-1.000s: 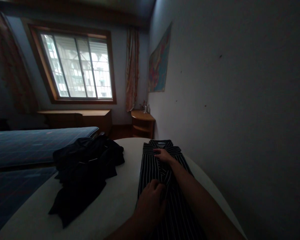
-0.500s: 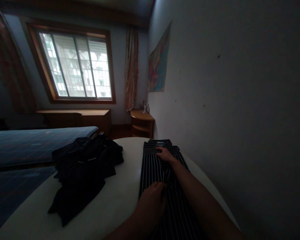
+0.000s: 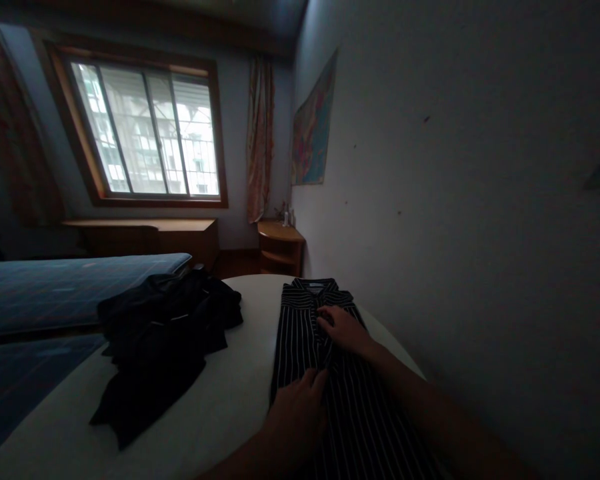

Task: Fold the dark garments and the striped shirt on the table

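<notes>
A black shirt with white stripes (image 3: 300, 340) lies lengthwise on a round white table (image 3: 250, 373), its collar at the far end. My left hand (image 3: 297, 410) is at the middle of the shirt front, its fingertips closed on the cloth along the front opening. Farther up, below the collar, my right hand (image 3: 345, 328) rests on the shirt with its thumb and fingers apart. Dim light hides the undersides of both hands. Left of the shirt, a crumpled dark garment (image 3: 155, 347) lies in a loose heap.
A bed with a blue checked mattress (image 3: 80, 287) stands beyond the table on the left. Ahead are a wooden desk (image 3: 190, 227) below the window (image 3: 150, 133) and a corner shelf (image 3: 280, 232). A wall (image 3: 455, 267) runs close along the right side.
My right hand has slid a little down the shirt from the collar, and its fingers have shifted. My left hand's fingers look straighter. The view has turned slightly right.
</notes>
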